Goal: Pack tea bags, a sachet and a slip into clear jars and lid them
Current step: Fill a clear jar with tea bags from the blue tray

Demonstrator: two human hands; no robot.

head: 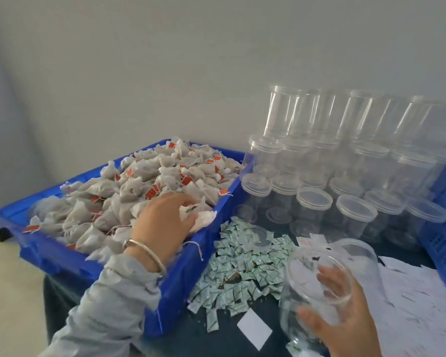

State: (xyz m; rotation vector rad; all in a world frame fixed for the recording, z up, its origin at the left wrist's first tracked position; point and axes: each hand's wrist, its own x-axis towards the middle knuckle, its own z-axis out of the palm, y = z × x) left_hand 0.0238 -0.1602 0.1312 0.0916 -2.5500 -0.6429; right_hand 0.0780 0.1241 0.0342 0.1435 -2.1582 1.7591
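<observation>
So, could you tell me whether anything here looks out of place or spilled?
One white slip lies alone near the table's front edge, apart from the slip pile. The sachets lie loose on the table, uncontained.

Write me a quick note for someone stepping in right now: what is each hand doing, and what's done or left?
Left hand grips tea bags in the blue crate. Right hand holds an open, tilted clear jar; it looks empty. Sachets and slips lie on the table, lidded empty jars behind. Nothing packed yet: bags, sachet, slip, lid remain.
</observation>
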